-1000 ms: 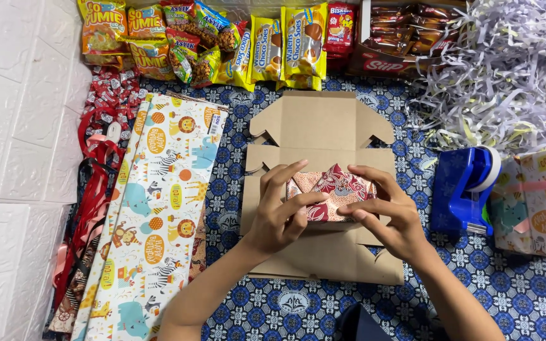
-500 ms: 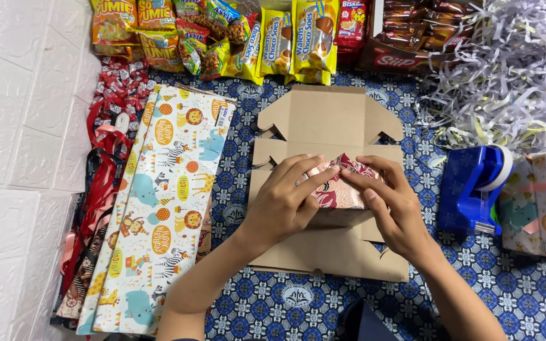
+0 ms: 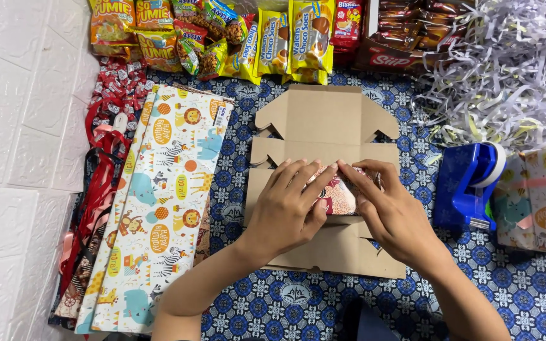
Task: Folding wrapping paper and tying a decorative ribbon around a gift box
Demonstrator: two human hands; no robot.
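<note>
yellow snack packets point(image 3: 285, 44) along top, red carton point(image 3: 406, 38) (right)

Snack packets point(image 3: 222, 38), shredded paper point(image 3: 507, 69), a blue tape dispenser point(image 3: 466, 186) and animal-print wrapping sheets point(image 3: 159, 202) lie around.

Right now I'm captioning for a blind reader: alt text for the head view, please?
Both hands, left hand and right hand, press a small patterned packet onto a flat cardboard box. Wrapping paper lies left, a blue tape dispenser right, snack packs above.
</note>
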